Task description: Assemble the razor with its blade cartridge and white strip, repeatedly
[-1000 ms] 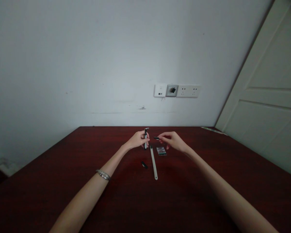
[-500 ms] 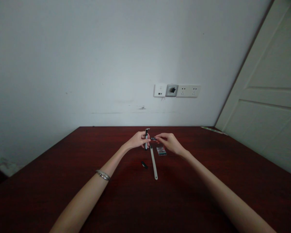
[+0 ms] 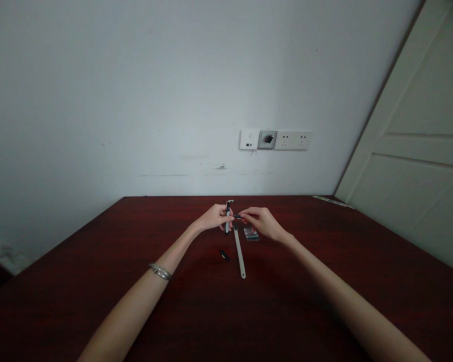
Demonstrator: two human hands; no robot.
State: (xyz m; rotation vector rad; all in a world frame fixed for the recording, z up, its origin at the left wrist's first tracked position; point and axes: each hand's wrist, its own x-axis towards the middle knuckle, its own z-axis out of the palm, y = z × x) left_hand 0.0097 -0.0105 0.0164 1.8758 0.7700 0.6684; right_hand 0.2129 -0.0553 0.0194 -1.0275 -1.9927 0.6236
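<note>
Between right hand and handle, dark piece.

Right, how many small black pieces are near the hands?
2: a black piece on the table, left of the long pale stick; a second piece in the right hand, beside the black-and-white tool in the left hand. More may be hidden.

A slim pale-grey and black tool is held in what looks like a roughly upright pose, its thin top bent toward the right. Just to its right, a small dark piece is held crosswise; whether they touch is unclear.
</note>
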